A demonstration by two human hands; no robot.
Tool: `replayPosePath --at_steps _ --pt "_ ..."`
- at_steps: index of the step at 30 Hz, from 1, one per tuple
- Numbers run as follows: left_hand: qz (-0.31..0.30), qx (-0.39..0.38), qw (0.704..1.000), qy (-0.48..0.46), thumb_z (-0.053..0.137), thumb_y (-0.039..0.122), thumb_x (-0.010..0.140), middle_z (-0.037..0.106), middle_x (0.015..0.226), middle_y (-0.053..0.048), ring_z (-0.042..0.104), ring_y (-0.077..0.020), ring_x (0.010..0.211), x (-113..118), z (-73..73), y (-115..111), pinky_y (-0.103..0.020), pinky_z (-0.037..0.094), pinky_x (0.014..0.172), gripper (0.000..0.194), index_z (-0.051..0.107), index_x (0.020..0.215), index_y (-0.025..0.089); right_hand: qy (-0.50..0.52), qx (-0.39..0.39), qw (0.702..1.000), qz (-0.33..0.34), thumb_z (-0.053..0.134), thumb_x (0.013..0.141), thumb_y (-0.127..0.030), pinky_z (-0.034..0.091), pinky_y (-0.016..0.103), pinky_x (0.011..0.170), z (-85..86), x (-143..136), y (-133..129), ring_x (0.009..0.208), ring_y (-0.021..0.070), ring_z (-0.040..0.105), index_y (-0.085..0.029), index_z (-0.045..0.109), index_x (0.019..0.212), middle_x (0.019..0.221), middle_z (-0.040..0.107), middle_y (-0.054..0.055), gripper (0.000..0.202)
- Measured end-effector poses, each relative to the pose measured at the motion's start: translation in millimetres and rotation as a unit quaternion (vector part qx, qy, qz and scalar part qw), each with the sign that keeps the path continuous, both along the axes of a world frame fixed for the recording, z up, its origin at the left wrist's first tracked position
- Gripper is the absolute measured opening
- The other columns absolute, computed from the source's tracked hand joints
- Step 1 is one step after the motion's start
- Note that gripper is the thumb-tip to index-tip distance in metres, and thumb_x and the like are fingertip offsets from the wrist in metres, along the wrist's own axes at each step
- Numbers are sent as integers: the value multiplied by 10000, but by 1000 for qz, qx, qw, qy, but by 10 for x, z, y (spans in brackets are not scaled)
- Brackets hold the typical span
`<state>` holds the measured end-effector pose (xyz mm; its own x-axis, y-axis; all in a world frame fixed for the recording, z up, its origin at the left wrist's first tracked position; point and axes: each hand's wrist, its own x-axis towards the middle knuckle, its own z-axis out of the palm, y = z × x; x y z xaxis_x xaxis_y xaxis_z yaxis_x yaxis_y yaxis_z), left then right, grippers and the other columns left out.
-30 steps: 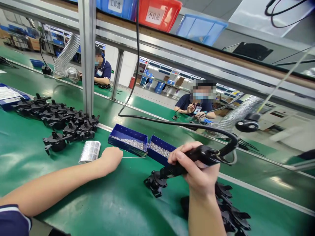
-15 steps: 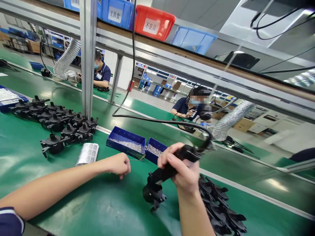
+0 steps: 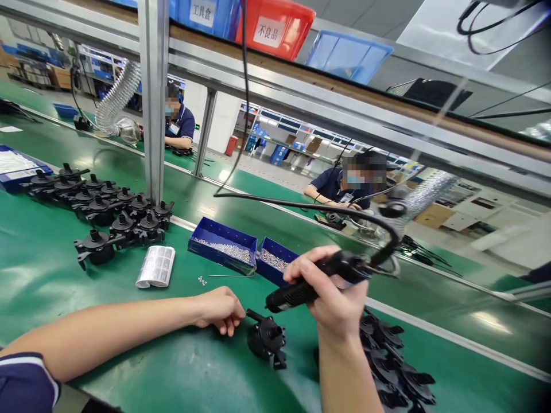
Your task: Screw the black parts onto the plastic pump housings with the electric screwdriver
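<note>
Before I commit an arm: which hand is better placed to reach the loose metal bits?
Likely the left hand: it is closer to the metal bits and shows no tool, while the right hand grips the black driver.

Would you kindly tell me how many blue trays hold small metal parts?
2: one tray right of the label roll, another tray beside it, partly behind the right hand.

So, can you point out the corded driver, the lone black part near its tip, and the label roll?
Corded driver point(image 3: 289, 297): head view, on the front of its barrel.
Lone black part point(image 3: 263, 339): head view, on its rounded housing.
Label roll point(image 3: 156, 266): head view, on its printed side.
</note>
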<state>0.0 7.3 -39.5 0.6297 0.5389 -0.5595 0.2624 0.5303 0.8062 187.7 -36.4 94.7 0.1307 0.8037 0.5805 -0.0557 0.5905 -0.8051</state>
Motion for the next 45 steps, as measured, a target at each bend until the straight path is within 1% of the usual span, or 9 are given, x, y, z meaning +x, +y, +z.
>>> replayPosePath --at_steps 5,11,14,21,25,29,34,38,45 --pt "-19 19 999 24 735 203 743 564 561 40 618 -133 438 98 -65 -113 -198 425 362 170 593 654 173 33 -24 996 80 862 930 -318 557 300 499 129 55 -142 530 190 635 -217 695 893 659 644 -1 199" --pt "-33 0 999 -27 818 318 772 561 578 43 622 -122 454 137 -51 -212 -189 415 372 325 551 647 181 18 -62 987 145 872 941 -323 554 291 536 -11 58 -104 563 192 665 -211 677 952 690 677 5 225" --pt "-25 -17 999 -34 812 279 781 569 577 33 627 -124 453 155 -29 -219 -186 422 370 316 551 635 175 9 -58 984 168 855 958 -320 573 308 548 -50 48 -101 567 191 656 -217 668 983 705 681 3 215" --pt "-14 -70 997 -14 805 109 751 663 621 -17 687 -162 483 40 150 -127 -238 585 451 123 686 777 114 23 -52 983 177 847 977 -292 583 277 571 -47 14 -120 590 170 672 -222 674 1003 728 698 3 189" --pt "-18 -112 993 -42 881 78 670 740 716 -85 745 -191 564 -44 224 -97 -275 665 530 221 728 829 82 31 -50 983 176 870 960 -295 588 272 563 -42 -20 -115 584 171 686 -215 679 984 717 696 0 208" --pt "-2 -116 992 -46 943 102 632 773 756 -109 760 -196 593 -50 196 -120 -277 678 544 278 749 829 83 33 -50 983 176 881 949 -292 594 276 558 -43 -37 -114 576 176 697 -207 675 975 710 688 0 224" --pt "10 -94 995 -34 1067 263 488 750 697 -85 748 -193 580 -1 148 -209 -258 656 524 498 735 824 108 26 -52 981 183 872 958 -302 591 283 570 -51 -36 -125 590 182 705 -206 669 978 718 694 8 226" --pt "39 -16 999 -11 1078 483 451 692 583 -32 650 -146 464 104 132 -354 -198 533 394 611 662 766 165 24 -52 982 179 869 964 -311 583 279 569 -61 -48 -116 580 180 702 -207 664 983 709 699 7 231" --pt "33 56 998 22 969 502 513 547 463 37 535 -109 371 199 171 -382 -183 412 321 498 601 630 188 30 -34 985 164 868 965 -285 583 293 569 -60 -43 -103 582 187 706 -207 672 978 714 698 3 211"
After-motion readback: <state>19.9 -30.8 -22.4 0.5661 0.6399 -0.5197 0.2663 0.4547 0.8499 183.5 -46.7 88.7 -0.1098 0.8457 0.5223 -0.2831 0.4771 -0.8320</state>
